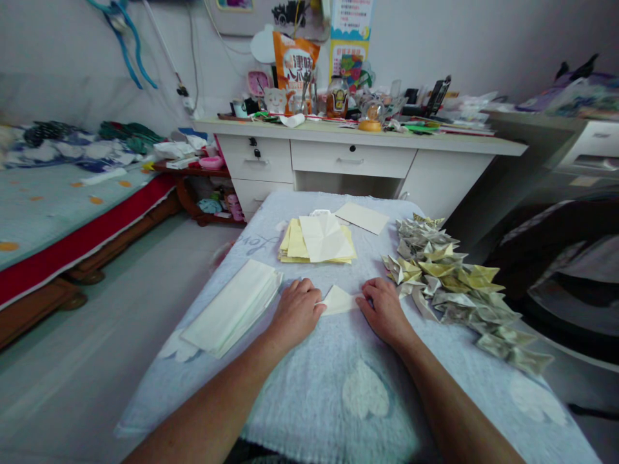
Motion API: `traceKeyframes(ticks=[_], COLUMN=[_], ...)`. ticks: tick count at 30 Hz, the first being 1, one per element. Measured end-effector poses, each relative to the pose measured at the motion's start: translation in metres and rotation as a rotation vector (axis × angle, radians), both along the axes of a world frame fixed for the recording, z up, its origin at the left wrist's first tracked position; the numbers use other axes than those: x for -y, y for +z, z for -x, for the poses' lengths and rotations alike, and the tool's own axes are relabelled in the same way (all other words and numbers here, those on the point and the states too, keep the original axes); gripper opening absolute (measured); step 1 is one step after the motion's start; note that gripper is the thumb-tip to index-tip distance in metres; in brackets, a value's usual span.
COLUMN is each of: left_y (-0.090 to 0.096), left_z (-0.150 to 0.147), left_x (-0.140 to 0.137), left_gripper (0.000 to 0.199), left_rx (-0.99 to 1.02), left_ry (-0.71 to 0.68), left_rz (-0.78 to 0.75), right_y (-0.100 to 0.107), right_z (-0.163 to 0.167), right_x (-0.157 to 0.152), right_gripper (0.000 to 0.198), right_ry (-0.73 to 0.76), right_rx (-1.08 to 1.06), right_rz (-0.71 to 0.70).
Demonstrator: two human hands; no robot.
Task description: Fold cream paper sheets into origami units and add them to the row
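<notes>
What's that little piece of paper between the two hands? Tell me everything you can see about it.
The small paper piece is pale cream, thin and matte like ordinary paper. It looks partly folded, with a slanted upper edge rising to a point near its top left. It lies flat on the light blue towel-like cover of the table, near the front. The left hand presses on its left end and the right hand on its right end, their fingers resting on it; the middle part shows between them.
</notes>
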State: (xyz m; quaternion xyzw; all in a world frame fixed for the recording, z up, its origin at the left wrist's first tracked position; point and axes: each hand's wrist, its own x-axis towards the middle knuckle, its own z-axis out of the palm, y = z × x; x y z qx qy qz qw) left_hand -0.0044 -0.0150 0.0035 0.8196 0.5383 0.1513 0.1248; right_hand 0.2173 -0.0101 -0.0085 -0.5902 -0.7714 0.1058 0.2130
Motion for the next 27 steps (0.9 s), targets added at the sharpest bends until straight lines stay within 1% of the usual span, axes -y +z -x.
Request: traceKeyframes(ticks=[7,11,14,16,17,20,22,25,27], left_y=[0.0,0.0,0.003,0.005,0.006,0.007,0.006,0.003,0.001], left_z=[0.0,0.0,-0.001,-0.002,-0.003,-0.005,-0.006,-0.007,-0.006], left_x=[0.0,0.0,0.001,0.003,0.004,0.004,0.003,0.001,0.0], left_gripper=[0.011,0.012,0.008,0.013,0.017,0.015,0.013,0.017,0.019], left_rx=[-0.011,-0.007,0.014,0.032,0.038,0.042,0.044,0.056,0.064], left_ry=[0.003,0.013,0.03,0.04,0.034,-0.046,-0.109,-0.161,-0.167], left_rz=[-0.009,0.011,0.012,-0.002,-0.007,0.002,0.021,0.033,0.023], right_y=[-0.001,-0.001,-0.003,-0.003,-0.003,0.0,0.002,0.005,0.006], right_z=[0.0,0.0,0.001,0.002,0.002,0.007,0.012,0.018,0.022], right_x=[0.0,0.0,0.0,0.001,0.001,0.004,0.007,0.009,0.01], right_gripper=[0.013,0.012,0.009,0.005,0.006,0.01,0.011,0.021,0.024], right_ry=[-0.005,0.0,-0.016,-0.038,-0.049,-0.062,-0.038,0.045,0.066], right_rx=[0.004,0.005,0.009,0.016,0.023,0.064,0.102,0.135,0.144], right_rz=[-0.009,-0.016,-0.02,-0.035,-0.047,-0.086,-0.097,-0.067,-0.04])
